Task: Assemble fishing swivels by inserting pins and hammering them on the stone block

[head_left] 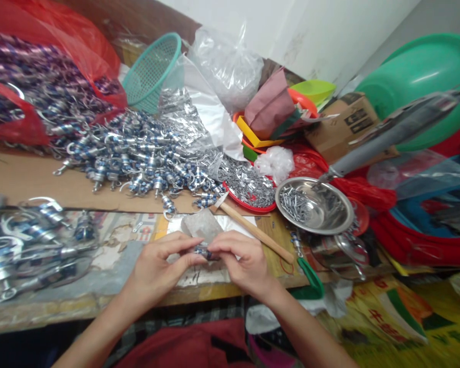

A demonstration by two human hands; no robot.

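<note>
Between my two hands is a small blue-and-silver metal fitting (pixel 202 251), mostly covered by the fingers. My left hand (pixel 167 258) pinches its left end with thumb and fingertips. At the right end, the thumb and fingers of my right hand (pixel 240 258) are closed on the same fitting. Just behind the hands sits a grey metal block (pixel 202 225). A hammer (pixel 256 232) with a wooden handle lies slantwise beyond my right hand, its head near the block.
Blue-and-silver fittings (pixel 138 153) are heaped behind, with more (pixel 34 240) at front left. A red tray (pixel 249 191) holds small metal plates; a steel bowl (pixel 314 204) holds pins. A grey tool (pixel 398 135) slants over the bowl. A green-handled tool (pixel 310 278) hangs at the bench edge.
</note>
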